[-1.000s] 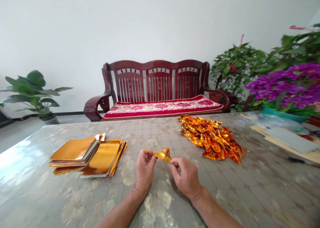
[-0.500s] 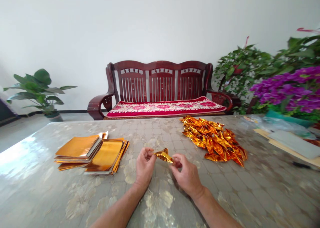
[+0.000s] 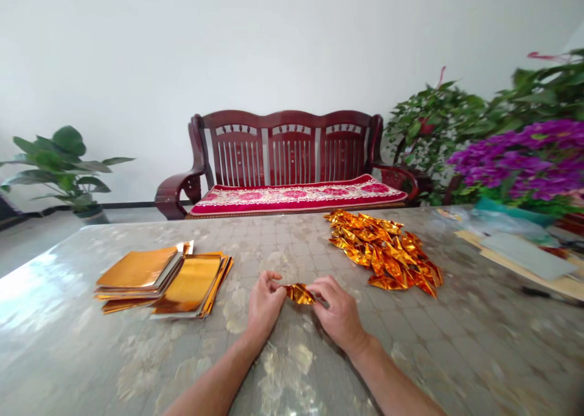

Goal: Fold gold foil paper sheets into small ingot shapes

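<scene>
Between my hands, just above the table, is a folded gold foil paper ingot (image 3: 300, 294), shiny and pointed at its ends. My left hand (image 3: 265, 300) pinches its left tip between thumb and fingers. At the right tip, my right hand (image 3: 336, 309) is closed with thumb and fingers on the foil. Left of my hands lie two overlapping stacks of flat gold foil paper (image 3: 189, 282). A heap of folded gold foil ingots (image 3: 383, 252) rests on the table to the right.
The table (image 3: 191, 361) has a patterned, glossy cover. On its right side are cards and papers (image 3: 524, 255), a dark pen (image 3: 536, 292), clear plastic and purple flowers (image 3: 524, 157). A wooden bench (image 3: 292, 142) stands behind, with a potted plant (image 3: 68, 166) at left.
The foil ingot has turned and dropped slightly between my hands, its raised middle now lower. My right-hand fingers have shifted over its end. The whole view has swung slightly to the right.
</scene>
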### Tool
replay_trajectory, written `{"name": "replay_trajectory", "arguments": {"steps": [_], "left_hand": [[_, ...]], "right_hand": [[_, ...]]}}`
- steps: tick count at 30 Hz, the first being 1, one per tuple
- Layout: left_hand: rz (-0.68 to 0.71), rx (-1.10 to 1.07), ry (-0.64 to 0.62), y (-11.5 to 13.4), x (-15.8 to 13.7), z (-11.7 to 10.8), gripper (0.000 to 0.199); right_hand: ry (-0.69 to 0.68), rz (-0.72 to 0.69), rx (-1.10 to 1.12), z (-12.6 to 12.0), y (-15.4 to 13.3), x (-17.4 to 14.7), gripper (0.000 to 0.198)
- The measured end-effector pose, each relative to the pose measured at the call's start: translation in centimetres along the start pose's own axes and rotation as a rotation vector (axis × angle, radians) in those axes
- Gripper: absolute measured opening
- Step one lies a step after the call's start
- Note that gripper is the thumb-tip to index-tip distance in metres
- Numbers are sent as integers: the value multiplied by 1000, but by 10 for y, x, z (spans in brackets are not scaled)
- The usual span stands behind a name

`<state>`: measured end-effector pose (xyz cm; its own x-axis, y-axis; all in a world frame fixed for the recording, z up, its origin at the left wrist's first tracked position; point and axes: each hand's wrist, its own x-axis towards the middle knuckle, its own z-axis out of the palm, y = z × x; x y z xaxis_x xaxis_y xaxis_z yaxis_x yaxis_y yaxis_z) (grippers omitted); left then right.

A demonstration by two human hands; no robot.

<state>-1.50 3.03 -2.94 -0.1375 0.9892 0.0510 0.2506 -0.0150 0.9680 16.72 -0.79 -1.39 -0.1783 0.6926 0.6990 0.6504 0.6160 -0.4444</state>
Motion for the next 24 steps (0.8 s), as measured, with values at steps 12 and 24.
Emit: {"name": "replay_trajectory", "arguments": {"steps": [12,24], "left_hand": [[67,-56,-84,-2,-2,3,14],[67,-165,-191,23,-16,-4,46]], "right_hand": [[27,137,76,5,4,1,22],[50,578,440,9,10,9,15]]}}
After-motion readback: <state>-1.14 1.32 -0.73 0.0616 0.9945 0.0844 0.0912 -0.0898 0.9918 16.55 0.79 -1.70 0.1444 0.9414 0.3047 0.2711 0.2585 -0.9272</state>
